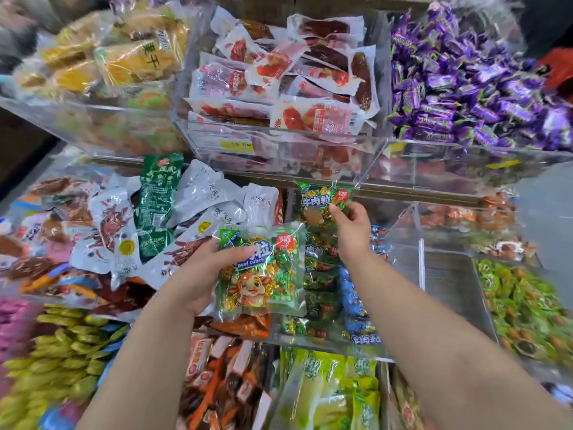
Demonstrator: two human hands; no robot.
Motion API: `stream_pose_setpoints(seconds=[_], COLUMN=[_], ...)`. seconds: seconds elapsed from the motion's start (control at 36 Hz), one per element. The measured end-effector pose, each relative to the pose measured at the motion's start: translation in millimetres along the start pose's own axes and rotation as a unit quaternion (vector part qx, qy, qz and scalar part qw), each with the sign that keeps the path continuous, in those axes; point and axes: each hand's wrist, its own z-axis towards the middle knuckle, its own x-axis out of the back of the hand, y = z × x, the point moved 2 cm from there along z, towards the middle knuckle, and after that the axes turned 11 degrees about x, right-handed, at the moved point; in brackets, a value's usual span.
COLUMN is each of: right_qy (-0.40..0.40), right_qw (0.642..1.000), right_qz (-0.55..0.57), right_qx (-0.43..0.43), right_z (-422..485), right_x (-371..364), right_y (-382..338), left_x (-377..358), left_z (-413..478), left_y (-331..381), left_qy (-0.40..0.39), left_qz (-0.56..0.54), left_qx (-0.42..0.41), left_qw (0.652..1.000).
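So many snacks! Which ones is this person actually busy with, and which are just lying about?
In use: beef cubes bag gripped by the left hand; second beef cubes bag pinched by the right hand; clear bin under them.
Lying about: purple sweets; red meat packs; dark green packet; yellow-green packs.

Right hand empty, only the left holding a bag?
No, the right hand pinches a raised green bag while the left hand grips a beef cubes bag.
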Motion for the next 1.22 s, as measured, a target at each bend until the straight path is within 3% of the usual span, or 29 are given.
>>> stream_pose_setpoints(seconds=[0.22, 0.5, 0.56, 0.61, 0.67, 0.72, 0.78, 0.89, 1.0, 1.08, 1.22], right_qy=[-0.042, 0.042, -0.049, -0.189, -0.297, -0.337, -0.329, -0.313, -0.207, -0.121, -0.122], right_qw=[0.992, 0.999, 0.998, 0.974, 0.949, 0.939, 0.942, 0.945, 0.972, 0.990, 0.990], right_qz=[-0.116, -0.031, 0.016, 0.074, 0.042, -0.019, -0.041, 0.025, 0.086, 0.053, -0.060], right_qx=[0.029, 0.010, -0.031, -0.097, -0.093, -0.058, -0.045, -0.094, -0.073, -0.043, 0.032], right_z=[1, -36, -60, -89, -116, -133, -140, -140, -112, -81, -42], right_x=[6, 46, 48, 43, 40, 41, 43, 55, 78, 86, 59], right_y=[5, -23, -33, -43, -50, -51, -49, -48, -43, -38, -39], left_x=[-2, -13, -18, -24, -30, -37, -41, -34, -11, 2, 11], left_z=[0, -3, -5, -8, -8, -11, -14, -16, -14, -17, -20], left_y=[-7, -13, -14, -15, -16, -17, -18, -25, -32, -36, -37], left_qy=[0.012, 0.006, -0.001, 0.000, 0.014, 0.021, 0.031, 0.067, 0.117, 0.133, 0.157], left_qz=[-0.005, -0.020, -0.024, -0.013, 0.013, 0.026, 0.030, 0.002, -0.045, -0.049, -0.039], left_qx=[0.013, 0.010, -0.006, -0.015, -0.017, -0.023, -0.035, -0.044, -0.053, -0.037, -0.027], left_qw=[1.000, 1.000, 1.000, 1.000, 1.000, 0.999, 0.998, 0.997, 0.991, 0.989, 0.986])
